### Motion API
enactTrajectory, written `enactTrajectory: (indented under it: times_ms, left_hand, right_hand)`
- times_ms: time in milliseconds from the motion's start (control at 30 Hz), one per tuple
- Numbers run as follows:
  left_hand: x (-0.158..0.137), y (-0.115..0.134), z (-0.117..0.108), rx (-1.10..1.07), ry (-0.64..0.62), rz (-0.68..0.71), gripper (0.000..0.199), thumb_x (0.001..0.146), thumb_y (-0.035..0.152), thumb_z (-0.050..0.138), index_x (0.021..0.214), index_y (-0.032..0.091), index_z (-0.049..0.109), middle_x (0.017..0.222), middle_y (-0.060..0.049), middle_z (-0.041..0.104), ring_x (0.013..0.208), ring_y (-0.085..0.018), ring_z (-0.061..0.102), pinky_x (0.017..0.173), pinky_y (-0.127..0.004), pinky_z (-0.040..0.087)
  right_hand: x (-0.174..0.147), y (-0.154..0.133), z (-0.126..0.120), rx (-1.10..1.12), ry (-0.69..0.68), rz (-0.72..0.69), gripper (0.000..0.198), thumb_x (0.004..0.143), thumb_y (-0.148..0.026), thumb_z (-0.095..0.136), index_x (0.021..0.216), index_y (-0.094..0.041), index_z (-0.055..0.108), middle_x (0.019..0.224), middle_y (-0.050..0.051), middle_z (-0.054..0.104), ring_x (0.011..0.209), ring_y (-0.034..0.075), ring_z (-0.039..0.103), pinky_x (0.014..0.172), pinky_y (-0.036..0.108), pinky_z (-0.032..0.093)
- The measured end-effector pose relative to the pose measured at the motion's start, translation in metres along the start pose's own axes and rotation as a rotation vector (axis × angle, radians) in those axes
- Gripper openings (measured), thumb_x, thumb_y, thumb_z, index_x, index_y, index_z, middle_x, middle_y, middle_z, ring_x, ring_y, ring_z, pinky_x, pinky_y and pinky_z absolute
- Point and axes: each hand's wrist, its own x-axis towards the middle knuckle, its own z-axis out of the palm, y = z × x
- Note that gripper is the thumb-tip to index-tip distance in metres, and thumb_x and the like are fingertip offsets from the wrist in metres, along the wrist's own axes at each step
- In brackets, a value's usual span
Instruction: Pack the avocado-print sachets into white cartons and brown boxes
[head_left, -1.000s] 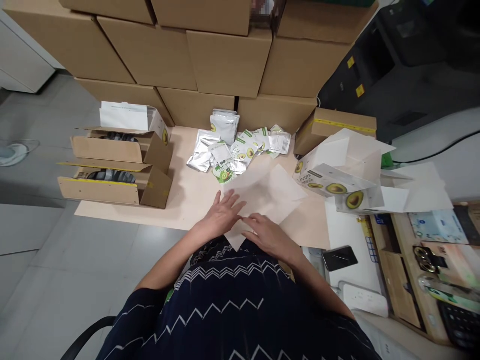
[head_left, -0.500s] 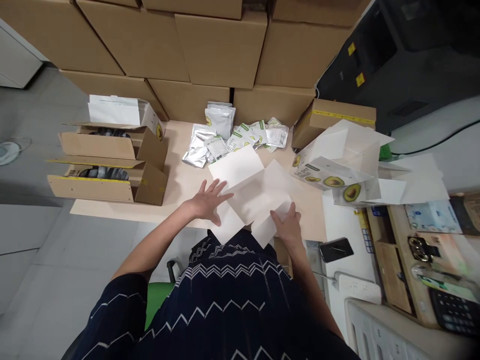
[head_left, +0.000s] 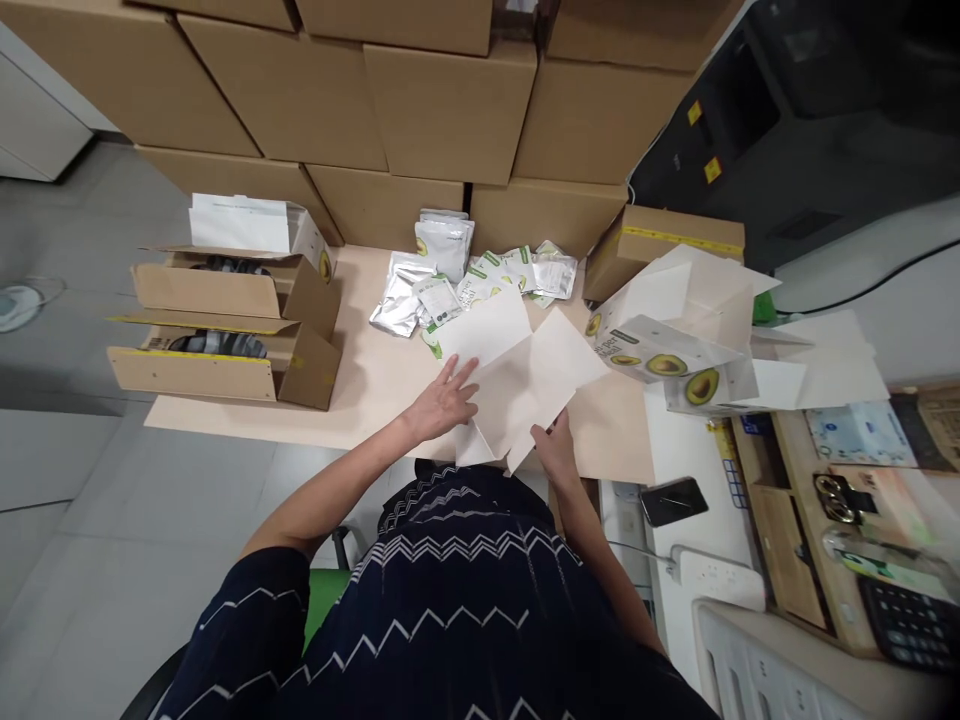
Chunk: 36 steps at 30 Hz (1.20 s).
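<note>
An open white carton [head_left: 513,393] with its flaps spread stands at the table's near edge, in front of me. My left hand [head_left: 442,405] lies against the carton's left side, fingers apart and touching the card. On the right, my right hand [head_left: 556,450] grips the carton's near right side, its thumb inside and its fingers partly hidden behind the card. Just beyond the carton lie silver pouches [head_left: 401,290] and white-and-green avocado-print sachets [head_left: 495,272].
Two brown cardboard boxes [head_left: 307,365] with dark contents stand at the left, before a white carton [head_left: 240,225]. Open avocado-print cartons [head_left: 667,345] are at the right. Stacked brown boxes [head_left: 450,110] wall off the back. A phone [head_left: 673,501] lies on the white surface at right.
My left hand has moved right, pushing the carton's left side inward. My right hand has shifted left and lower on the carton. The right far flap now stands out more to the right.
</note>
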Motion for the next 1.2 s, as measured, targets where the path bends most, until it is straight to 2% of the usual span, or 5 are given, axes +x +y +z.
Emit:
enactTrajectory:
  times_ms: [267, 500, 700, 867, 1200]
  left_hand:
    - [-0.086, 0.045, -0.043, 0.149, 0.279, -0.152, 0.028, 0.09, 0.003, 0.049, 0.076, 0.022, 0.063, 0.114, 0.0, 0.07, 0.155, -0.031, 0.019, 0.121, -0.072, -0.004]
    - [-0.161, 0.061, -0.026, 0.194, 0.316, -0.581, 0.024, 0.083, -0.001, 0.056, 0.077, 0.021, 0.063, 0.118, -0.005, 0.072, 0.155, -0.042, 0.008, 0.111, -0.084, 0.004]
    - [-0.174, 0.087, 0.017, 0.159, 0.195, -0.725, 0.021, 0.086, 0.002, 0.057, 0.08, 0.02, 0.065, 0.119, -0.008, 0.072, 0.15, -0.049, 0.022, 0.104, -0.087, 0.019]
    - [-0.163, 0.098, 0.042, 0.134, 0.232, -0.784, 0.017, 0.089, 0.007, 0.058, 0.082, 0.02, 0.066, 0.12, -0.008, 0.071, 0.15, -0.048, 0.021, 0.105, -0.086, 0.02]
    - [-0.158, 0.09, 0.054, 0.178, 0.237, -0.771, 0.017, 0.091, 0.009, 0.057, 0.082, 0.021, 0.065, 0.128, -0.008, 0.068, 0.155, -0.044, 0.006, 0.109, -0.083, 0.018]
  right_hand:
    - [-0.016, -0.064, 0.012, 0.415, -0.187, -0.354, 0.072, 0.082, -0.027, 0.063, 0.15, -0.026, 0.04, 0.153, 0.009, 0.048, 0.134, 0.026, 0.05, 0.113, 0.047, 0.042]
    - [0.032, -0.073, 0.079, 0.489, -0.353, -0.134, 0.05, 0.082, -0.053, 0.065, 0.119, -0.019, 0.067, 0.126, 0.01, 0.068, 0.115, 0.024, 0.062, 0.101, 0.041, 0.05]
    - [0.102, -0.028, 0.082, -0.327, -0.205, -0.343, 0.043, 0.088, -0.03, 0.054, 0.125, -0.013, 0.065, 0.131, 0.016, 0.063, 0.127, 0.028, 0.054, 0.111, 0.043, 0.039]
    - [0.12, -0.02, 0.112, -1.016, -0.427, -0.448, 0.08, 0.088, -0.053, 0.063, 0.158, -0.032, 0.032, 0.169, 0.013, 0.012, 0.15, 0.045, 0.019, 0.114, 0.059, 0.029]
    - [0.136, 0.004, 0.111, -1.215, -0.392, -0.63, 0.061, 0.092, -0.045, 0.055, 0.151, -0.034, 0.042, 0.168, 0.007, 0.02, 0.15, 0.046, 0.011, 0.111, 0.064, 0.028]
